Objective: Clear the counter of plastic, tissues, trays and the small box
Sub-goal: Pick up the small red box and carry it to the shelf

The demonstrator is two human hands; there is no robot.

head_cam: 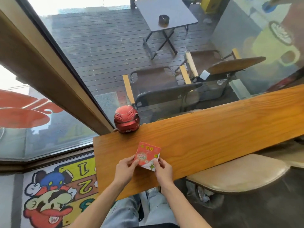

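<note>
A small red box [148,155], printed with yellow lettering and a green cartoon figure, is held just above the near edge of a long wooden table [213,132], tilted with its printed face turned up toward the camera. It is pinched at its lower left corner by the left hand [125,168] and at its lower right corner by the right hand [162,167]; the fingers [132,159] of both hands are closed on the box's edges, thumbs on top. This two-handed hold suggests the box is being lifted away as one of the things to be cleared. No plastic, tissues or trays can be seen on the visible stretch of table. A small red helmet [126,120] rests at the table's far corner, against the window frame. A tan padded stool [238,173] stands just beside the table on the right. A cartoon rug [54,195] lies on the floor to the left. Through the glass, a dark deck with folding chairs and a grey folding table is seen.
</note>
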